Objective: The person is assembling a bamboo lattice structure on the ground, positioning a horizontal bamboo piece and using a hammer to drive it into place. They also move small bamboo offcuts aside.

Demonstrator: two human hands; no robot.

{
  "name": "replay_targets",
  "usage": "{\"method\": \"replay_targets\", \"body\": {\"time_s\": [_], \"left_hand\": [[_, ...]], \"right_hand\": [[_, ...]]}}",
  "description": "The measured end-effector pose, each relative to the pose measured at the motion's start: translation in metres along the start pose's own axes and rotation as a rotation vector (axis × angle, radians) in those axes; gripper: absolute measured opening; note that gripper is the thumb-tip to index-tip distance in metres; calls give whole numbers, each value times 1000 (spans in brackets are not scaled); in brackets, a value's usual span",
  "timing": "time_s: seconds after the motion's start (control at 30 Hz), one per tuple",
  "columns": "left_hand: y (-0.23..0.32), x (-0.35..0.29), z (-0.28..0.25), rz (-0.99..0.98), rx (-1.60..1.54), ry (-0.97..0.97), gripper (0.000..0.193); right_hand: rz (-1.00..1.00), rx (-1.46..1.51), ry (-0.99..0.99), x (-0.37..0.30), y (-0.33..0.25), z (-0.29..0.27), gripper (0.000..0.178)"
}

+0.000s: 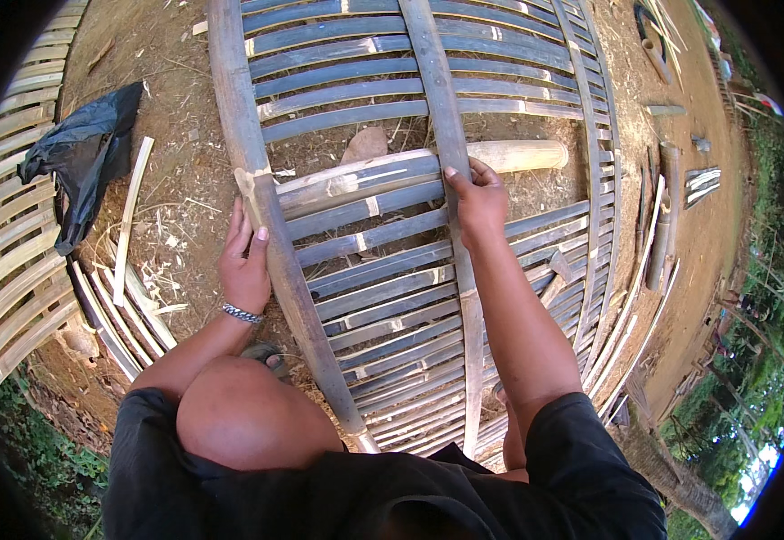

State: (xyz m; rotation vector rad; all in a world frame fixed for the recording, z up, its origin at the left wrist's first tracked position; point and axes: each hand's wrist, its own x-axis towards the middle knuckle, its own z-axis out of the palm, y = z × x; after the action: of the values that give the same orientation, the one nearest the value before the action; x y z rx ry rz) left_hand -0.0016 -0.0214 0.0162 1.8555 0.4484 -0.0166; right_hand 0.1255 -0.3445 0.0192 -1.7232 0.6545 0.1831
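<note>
A bamboo frame of dark slats (369, 243) and long rails lies in front of me. My left hand (246, 265), with a chain bracelet on its wrist, rests along the outer side of the left bamboo rail (284, 234), fingers stretched out. The thumb and curled fingers of my right hand (482, 202) grip the middle bamboo rail (446, 126). Between these rails, by both hands, is a bamboo slat (356, 183) with pale scraped patches. A pale bamboo piece (522, 156) sticks out to the right of the middle rail. Above it is a wider gap between slats.
A hatchet (554, 277) lies on the slats right of my right forearm. Black plastic sheeting (95, 153) hangs over another slatted panel (23, 216) at left. Loose strips (131, 220) and shavings litter the dirt. Bamboo poles (666, 216) lie at right, near a tree trunk (680, 472).
</note>
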Motion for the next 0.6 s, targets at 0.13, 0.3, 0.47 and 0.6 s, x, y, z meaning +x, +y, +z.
{"method": "replay_targets", "body": {"time_s": [0.13, 0.3, 0.47, 0.6], "left_hand": [[2, -2, -3, 8, 33, -7, 47], [4, 0, -3, -44, -34, -28, 49], [-5, -2, -5, -6, -44, -24, 52], [-10, 3, -11, 6, -17, -43, 55]], "right_hand": [[-13, -37, 30, -3, 0, 4, 40], [-78, -122, 86, -2, 5, 7, 38], [-174, -309, 116, -3, 5, 8, 39], [-350, -534, 191, 0, 19, 4, 41]]}}
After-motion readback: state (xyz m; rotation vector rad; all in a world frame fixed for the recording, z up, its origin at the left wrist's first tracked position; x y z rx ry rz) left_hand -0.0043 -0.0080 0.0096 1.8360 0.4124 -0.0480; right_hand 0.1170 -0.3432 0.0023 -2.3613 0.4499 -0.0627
